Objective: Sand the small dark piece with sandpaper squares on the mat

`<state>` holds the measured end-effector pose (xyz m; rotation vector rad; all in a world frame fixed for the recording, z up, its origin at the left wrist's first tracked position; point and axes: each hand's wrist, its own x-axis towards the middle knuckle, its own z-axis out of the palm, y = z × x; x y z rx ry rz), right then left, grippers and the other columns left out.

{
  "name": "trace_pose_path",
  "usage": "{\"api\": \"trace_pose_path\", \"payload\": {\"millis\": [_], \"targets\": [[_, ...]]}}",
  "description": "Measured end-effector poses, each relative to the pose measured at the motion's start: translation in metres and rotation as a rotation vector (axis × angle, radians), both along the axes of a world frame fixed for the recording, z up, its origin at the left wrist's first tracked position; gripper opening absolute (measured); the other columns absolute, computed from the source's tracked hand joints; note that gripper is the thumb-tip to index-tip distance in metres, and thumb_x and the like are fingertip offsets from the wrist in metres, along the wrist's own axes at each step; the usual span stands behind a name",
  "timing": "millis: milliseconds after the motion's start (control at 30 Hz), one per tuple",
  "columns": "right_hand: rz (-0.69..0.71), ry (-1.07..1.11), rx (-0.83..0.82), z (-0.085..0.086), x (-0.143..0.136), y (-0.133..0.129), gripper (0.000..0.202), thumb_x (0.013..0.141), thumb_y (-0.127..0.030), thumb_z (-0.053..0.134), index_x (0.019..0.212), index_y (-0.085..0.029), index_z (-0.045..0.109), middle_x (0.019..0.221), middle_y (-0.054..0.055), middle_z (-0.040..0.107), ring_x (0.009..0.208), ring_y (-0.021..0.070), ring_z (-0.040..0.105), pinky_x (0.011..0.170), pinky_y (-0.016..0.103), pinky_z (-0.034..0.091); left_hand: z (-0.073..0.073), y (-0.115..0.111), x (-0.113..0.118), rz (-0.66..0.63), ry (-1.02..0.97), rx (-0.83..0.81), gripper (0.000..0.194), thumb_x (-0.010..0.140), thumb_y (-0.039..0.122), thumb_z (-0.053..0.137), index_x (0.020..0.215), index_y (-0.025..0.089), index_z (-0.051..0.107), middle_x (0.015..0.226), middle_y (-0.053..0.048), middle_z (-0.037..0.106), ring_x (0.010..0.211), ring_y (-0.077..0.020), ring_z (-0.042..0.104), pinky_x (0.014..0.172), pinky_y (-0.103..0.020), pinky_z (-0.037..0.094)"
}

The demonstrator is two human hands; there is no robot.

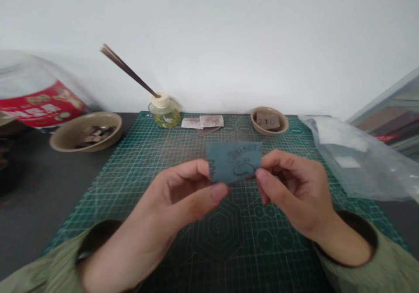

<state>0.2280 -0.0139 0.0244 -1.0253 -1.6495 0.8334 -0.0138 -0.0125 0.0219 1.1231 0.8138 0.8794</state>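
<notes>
Between my two hands is a small blue-grey piece of sandpaper [231,162], its printed back turned toward me and slightly blurred. My left hand [183,201] pinches its left end, with the thumb along the lower edge. At the other end, the thumb and fingers of my right hand [294,186] close on the right edge. A bit of red shows at the lower edge near the right thumb. Both hands hold the piece above the green cutting mat [219,245].
At the back stand a reed diffuser [165,112], some stained white and brown paper pieces [211,121] and a small bowl [253,125] with sandpaper pieces. A larger bowl [59,142] of dark chips and a red-labelled jar [42,107] are left. A clear plastic bag [363,175] lies right.
</notes>
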Motion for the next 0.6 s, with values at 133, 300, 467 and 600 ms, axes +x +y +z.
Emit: {"api": "trace_pose_path", "payload": {"millis": [133,300,467,600], "targets": [[0.017,0.027,-0.107,-0.003,0.000,0.005,0.013,0.103,-0.026,0.078,0.093,-0.020,0.074,0.059,-0.004,0.069,0.049,0.0115,0.057,0.046,0.022,0.042,0.001,0.001,0.004,0.078,0.029,0.187,0.041,0.103,0.062,0.078,0.105,0.022,0.081,0.097,-0.003,0.072,0.083,-0.0167,0.060,0.073,-0.028,0.050],[0.080,-0.062,-0.101,-0.007,-0.001,0.011,0.015,0.104,-0.025,0.076,0.090,-0.019,0.075,0.063,-0.003,0.069,0.054,0.0116,0.060,0.053,0.024,0.043,-0.003,0.009,0.017,0.152,0.045,0.182,0.036,0.090,0.035,0.097,0.109,0.019,0.072,0.092,-0.002,0.078,0.080,-0.0158,0.068,0.070,-0.026,0.052],[0.145,-0.104,-0.124,-0.018,0.002,0.020,0.020,0.111,-0.033,0.065,0.101,-0.020,0.076,0.076,0.000,0.073,0.058,0.0130,0.060,0.056,0.026,0.045,-0.023,0.021,0.018,0.181,0.129,0.309,0.029,0.092,0.037,0.093,0.096,0.018,0.071,0.090,-0.002,0.079,0.079,-0.0162,0.072,0.071,-0.027,0.055],[0.120,-0.084,-0.067,-0.028,0.000,0.025,0.031,0.106,-0.048,0.076,0.127,-0.025,0.078,0.105,0.005,0.080,0.074,0.0169,0.069,0.064,0.029,0.053,-0.036,0.030,0.017,0.165,0.230,0.395,0.029,0.092,0.040,0.091,0.089,0.018,0.072,0.084,-0.002,0.077,0.076,-0.0164,0.070,0.070,-0.028,0.054]]}}
